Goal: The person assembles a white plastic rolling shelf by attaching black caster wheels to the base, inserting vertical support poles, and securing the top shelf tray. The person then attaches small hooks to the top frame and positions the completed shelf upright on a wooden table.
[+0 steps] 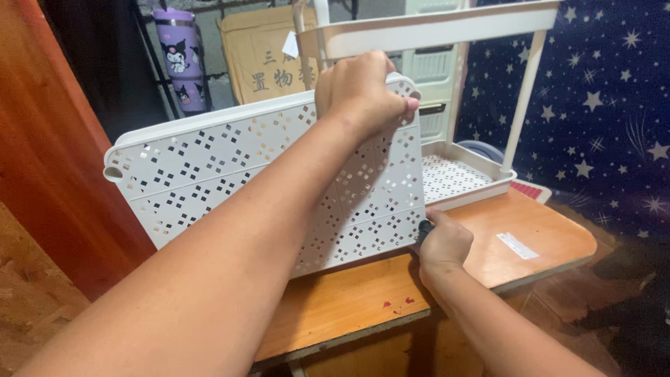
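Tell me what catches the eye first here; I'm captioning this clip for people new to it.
A white perforated tray, tipped up on edge over the wooden desk, fills the middle. The left hand grips its top rim, while the right hand is at its lower right corner with a dark tool. Behind stands a white rack against a starry dark curtain.
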